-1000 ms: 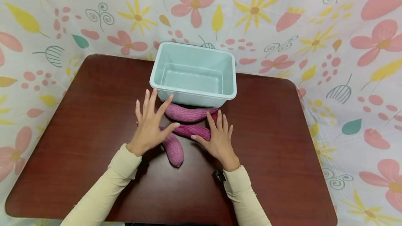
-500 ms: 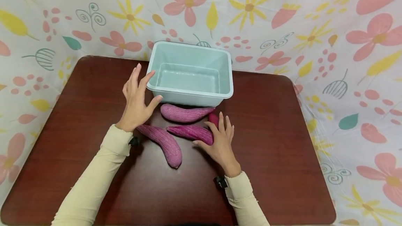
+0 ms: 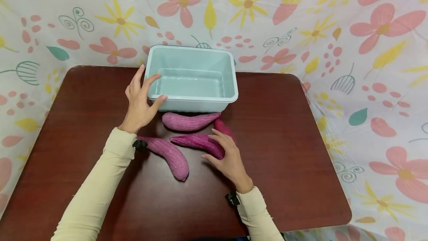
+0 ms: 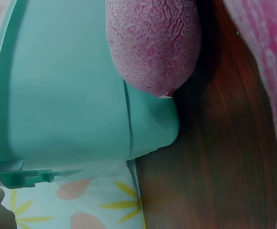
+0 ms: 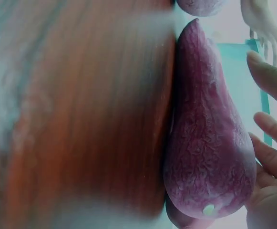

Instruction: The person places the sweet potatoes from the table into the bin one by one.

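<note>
Several fingers of a person's right hand (image 3: 230,157) arch with the thumb about the thick end of a dark purple eggplant (image 3: 195,141), spread and loosely bent rather than clenched; whether they touch its skin cannot be told. The eggplant lies on its side on the table (image 3: 284,129), its narrow tip pointing toward the person's left, and the right wrist view shows a pale spot on its thick end. Just beyond the same hand, partly hidden by it, lies a reddish eggplant (image 3: 222,126). The left hand (image 3: 136,109), fingers apart and extended, hangs at the near left corner of a light blue basin (image 3: 192,99), its index finger reaching over the rim and its thumb in front; contact with the plastic is unclear.

Lengthwise along the basin's near side, outside it, lies a paler eggplant (image 3: 188,122), its thin end close to the reddish one. A curved eggplant (image 3: 168,156) rests slantwise nearer the person, its narrow end by the left wrist. Small black devices (image 3: 139,145) sit at both wrists, below cream sleeves (image 3: 97,185) that cover the forearms. At the far side of the brown table, behind the basin, hangs a white cloth (image 3: 214,6) printed with pink and yellow flowers.
</note>
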A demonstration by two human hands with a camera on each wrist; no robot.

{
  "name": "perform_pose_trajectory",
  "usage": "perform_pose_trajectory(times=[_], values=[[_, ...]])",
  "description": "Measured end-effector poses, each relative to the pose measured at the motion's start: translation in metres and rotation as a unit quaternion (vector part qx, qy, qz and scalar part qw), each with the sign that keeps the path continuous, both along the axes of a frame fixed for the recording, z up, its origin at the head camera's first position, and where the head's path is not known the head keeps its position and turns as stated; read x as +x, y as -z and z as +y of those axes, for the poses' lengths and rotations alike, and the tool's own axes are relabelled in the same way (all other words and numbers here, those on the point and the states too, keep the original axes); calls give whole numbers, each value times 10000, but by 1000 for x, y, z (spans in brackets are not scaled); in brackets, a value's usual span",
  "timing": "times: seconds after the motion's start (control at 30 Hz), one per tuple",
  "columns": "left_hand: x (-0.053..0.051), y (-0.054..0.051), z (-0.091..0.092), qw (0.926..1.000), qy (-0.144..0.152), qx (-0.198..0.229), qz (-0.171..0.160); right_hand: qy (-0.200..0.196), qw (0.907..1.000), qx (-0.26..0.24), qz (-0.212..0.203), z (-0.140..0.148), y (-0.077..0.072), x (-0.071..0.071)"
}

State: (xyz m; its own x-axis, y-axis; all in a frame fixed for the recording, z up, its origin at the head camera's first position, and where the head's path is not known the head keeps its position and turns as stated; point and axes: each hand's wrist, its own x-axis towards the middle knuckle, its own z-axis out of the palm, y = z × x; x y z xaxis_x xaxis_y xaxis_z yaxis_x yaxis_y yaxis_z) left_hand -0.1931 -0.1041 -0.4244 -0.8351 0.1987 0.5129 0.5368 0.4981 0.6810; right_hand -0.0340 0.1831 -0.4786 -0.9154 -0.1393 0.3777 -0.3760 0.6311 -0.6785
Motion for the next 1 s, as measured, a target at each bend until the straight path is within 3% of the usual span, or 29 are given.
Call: perform_pose_trajectory(times=[0.3, 0.53, 0.7, 0.83, 1.0], values=[[-4, 1, -1, 9996, -2, -248, -154, -5, 9991, 253, -338, -4, 1, -1], [-4, 4, -4, 9988, -4, -329, -372, 252, 9970, 530, -505, -7, 0, -5], [-6, 9, -3, 9985, 74, -393, -370, 488, 9923, 746, -861, -6, 0, -4], [-7, 11, -1, 9990, 55, -277, -341, 622, 9879, 849, -1140, -4, 1, -5], [-8, 13, 1, 9995, -52, -56, -313, 615, 9881, 852, -1119, -3, 2, -7]])
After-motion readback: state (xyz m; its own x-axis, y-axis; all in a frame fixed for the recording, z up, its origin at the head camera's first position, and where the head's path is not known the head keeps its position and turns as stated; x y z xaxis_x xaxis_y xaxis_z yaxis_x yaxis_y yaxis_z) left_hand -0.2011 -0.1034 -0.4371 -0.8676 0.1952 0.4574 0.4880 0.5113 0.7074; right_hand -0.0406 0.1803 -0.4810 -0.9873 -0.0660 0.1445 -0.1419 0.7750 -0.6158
